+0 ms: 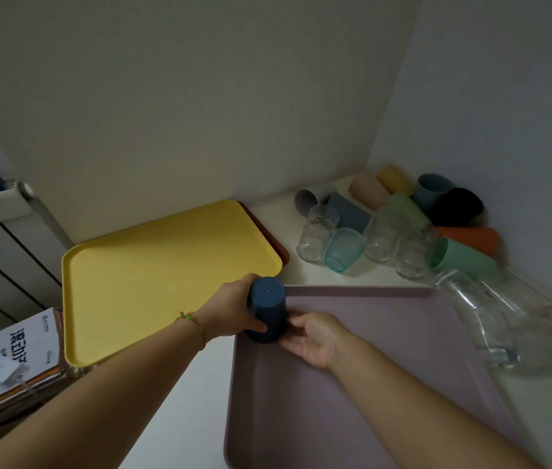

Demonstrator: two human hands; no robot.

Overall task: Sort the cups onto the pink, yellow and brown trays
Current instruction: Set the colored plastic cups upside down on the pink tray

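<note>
A dark blue cup stands upside down at the far left corner of the pink tray. My left hand grips its side, and the fingers of my right hand touch its lower edge from the right. The yellow tray lies to the left, stacked on the brown tray, of which only the right edge shows. A heap of cups fills the far right corner: clear glasses, a light blue cup, green cups, an orange cup, a black cup.
Clear glass vessels lie on their sides along the pink tray's right edge. Books and papers are stacked at the left, below a radiator. Walls close the corner behind the cups.
</note>
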